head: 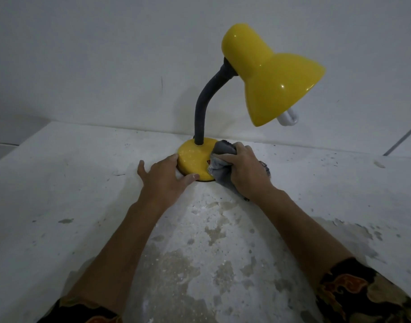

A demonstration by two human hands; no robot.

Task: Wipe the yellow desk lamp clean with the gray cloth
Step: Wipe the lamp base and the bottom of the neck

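Note:
The yellow desk lamp stands near the wall. Its round yellow base point(192, 160) rests on the white surface, a dark flexible neck point(205, 99) curves up from it, and the glossy yellow shade point(271, 71) tilts down to the right with a white bulb point(289, 118) poking out. My left hand point(163, 177) lies flat with spread fingers, thumb and fingertips braced against the base's left and front rim. My right hand point(243, 167) clutches the bunched gray cloth point(220, 159) and presses it onto the right side of the base.
The lamp sits on a white, worn tabletop point(83, 194) with chipped paint patches toward me. A white wall point(106, 54) rises right behind it. A thin gray rod point(402, 138) slants at the far right edge.

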